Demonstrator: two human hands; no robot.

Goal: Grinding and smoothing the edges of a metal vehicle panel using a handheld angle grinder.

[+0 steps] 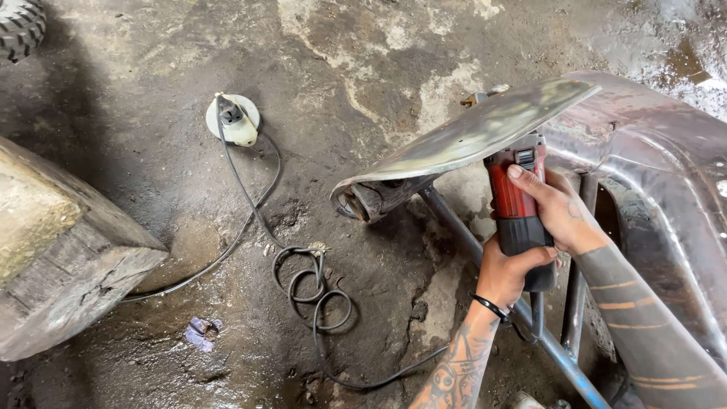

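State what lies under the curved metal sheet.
Under the curved metal sheet, the red power tool, gripped by both hands, reaches up; its working head is covered. A blue tube passes below.

Glossy red plastic grinder [519,208], dull scuffed metal panel [473,136]

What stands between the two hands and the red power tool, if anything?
Nothing visible does. The left hand grips the dark rear part of the red power tool, and the right hand wraps its red body. Only the tool's front end is hidden, under the curved metal panel.
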